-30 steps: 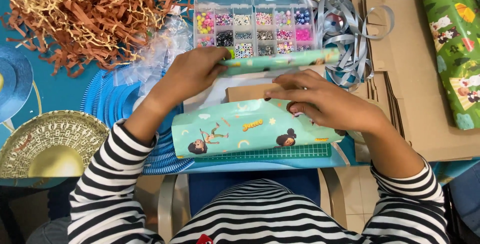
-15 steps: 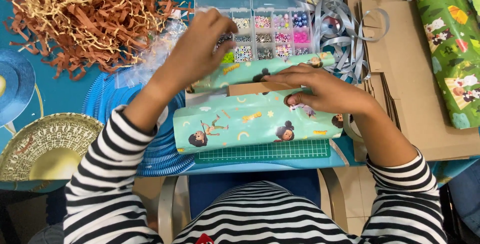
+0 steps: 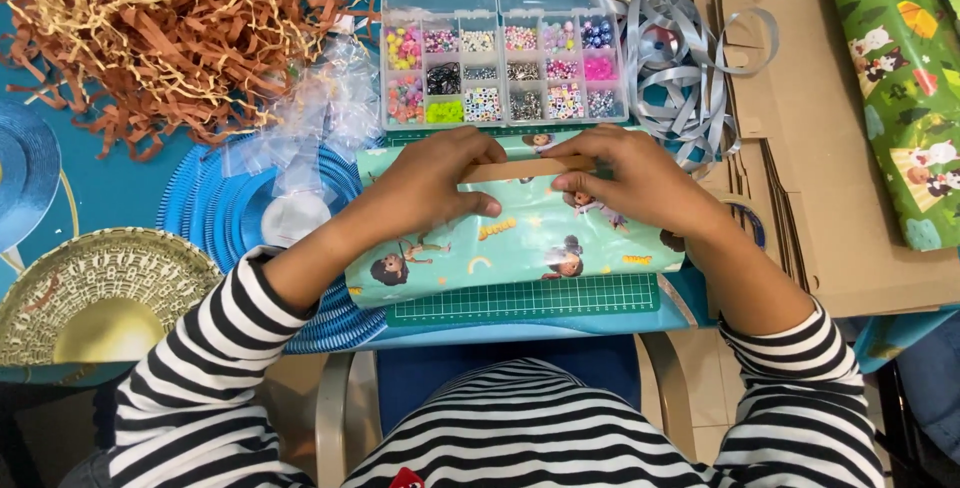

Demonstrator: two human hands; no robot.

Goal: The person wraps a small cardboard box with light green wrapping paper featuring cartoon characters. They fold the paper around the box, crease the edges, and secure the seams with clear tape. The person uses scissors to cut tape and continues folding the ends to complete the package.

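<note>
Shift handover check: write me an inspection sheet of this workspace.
Surface: green cutting mat on a blue tabletop.
Job's things: teal cartoon-print wrapping paper folded around a brown box, a strip of which shows between the edges.
Clutter: bead organiser, brown paper shred, silver ribbon, flat cardboard, green wrapping roll, gold plate, clear bags.
Hands: left hand and right hand press the paper's edges.
Cables: nothing seen.
Surroundings: chair, tiled floor.

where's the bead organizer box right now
In the head view, the clear bead organizer box sits at top centre, just beyond the wrapped parcel, with silver ribbon to its right.
</note>
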